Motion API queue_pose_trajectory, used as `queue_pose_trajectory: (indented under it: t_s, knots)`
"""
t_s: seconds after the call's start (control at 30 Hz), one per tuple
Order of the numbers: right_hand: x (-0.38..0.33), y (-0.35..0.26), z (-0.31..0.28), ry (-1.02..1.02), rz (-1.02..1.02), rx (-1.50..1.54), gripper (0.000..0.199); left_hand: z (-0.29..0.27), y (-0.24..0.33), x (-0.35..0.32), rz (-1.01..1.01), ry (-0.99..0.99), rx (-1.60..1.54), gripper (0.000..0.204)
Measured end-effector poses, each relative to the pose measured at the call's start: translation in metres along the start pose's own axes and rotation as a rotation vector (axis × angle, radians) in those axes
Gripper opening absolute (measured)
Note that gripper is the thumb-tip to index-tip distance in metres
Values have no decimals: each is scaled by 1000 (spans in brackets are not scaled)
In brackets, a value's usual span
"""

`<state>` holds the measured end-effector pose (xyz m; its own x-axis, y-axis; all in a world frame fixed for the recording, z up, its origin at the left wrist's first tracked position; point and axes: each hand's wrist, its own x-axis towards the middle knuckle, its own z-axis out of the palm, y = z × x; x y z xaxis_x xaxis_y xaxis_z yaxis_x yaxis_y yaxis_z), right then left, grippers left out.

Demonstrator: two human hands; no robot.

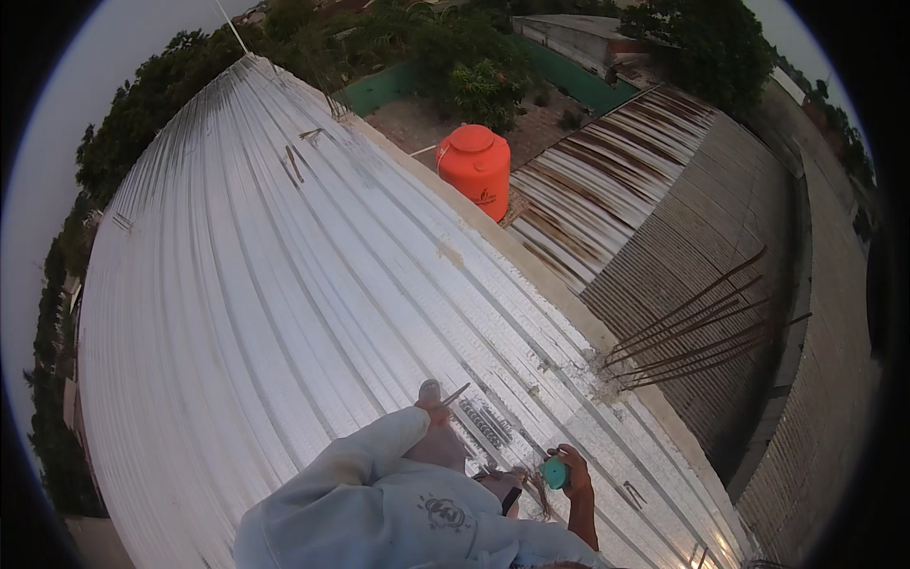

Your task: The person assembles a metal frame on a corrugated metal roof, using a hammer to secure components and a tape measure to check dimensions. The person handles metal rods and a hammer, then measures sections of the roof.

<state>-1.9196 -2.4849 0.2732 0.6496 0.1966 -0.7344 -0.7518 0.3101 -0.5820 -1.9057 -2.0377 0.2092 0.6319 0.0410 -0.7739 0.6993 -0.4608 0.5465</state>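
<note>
My left hand [435,412] reaches out of a pale sleeve over the metal roof, its fingers closed around a thin reddish-brown stick-like piece [457,394]. A rounded grey thing [429,390], perhaps a shoe tip, shows just beyond that hand. My right hand [575,471] is wrapped around a round teal object [555,472], too small to name surely. Between my hands and close to my body lies a brown, stringy bundle [538,491]. Dark ridged marks or pieces [485,423] lie on the roof to the right of my left hand.
Silvery corrugated sheeting [246,284] slopes around me. A concrete edge [569,305] runs along its right side, where rusty rebar rods [692,327] stick out. Beyond are an orange water tank [474,171] and a lower rusty roof [616,171]. Loose bent wire [633,493] lies near my right hand.
</note>
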Motion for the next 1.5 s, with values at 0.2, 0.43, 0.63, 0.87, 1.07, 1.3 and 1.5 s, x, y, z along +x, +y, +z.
queue_pose_trajectory:
  t_s: [0.2,0.43,0.63,0.87,1.07,1.3,1.5]
  knots:
    - [91,-102,272,-527,130,33,57,-142,70,-23,113,15,-693,35]
    - [144,-39,539,-770,544,-430,51,-296,32,-43,160,214,-820,41]
    - [185,-2,675,-740,569,-577,49,-386,-67,-74,175,498,-1170,45]
    - [241,30,817,-927,835,-665,39,-458,-115,-99,47,655,-1303,50]
    - [313,98,871,-1341,332,-1329,55,-517,-161,-65,-172,589,-1278,43]
    - [330,62,1101,-1297,119,-1534,75,-728,-200,-28,44,517,-1463,37]
    - [378,60,1294,-1679,-66,-1871,79,-860,-256,-6,173,664,-1411,44]
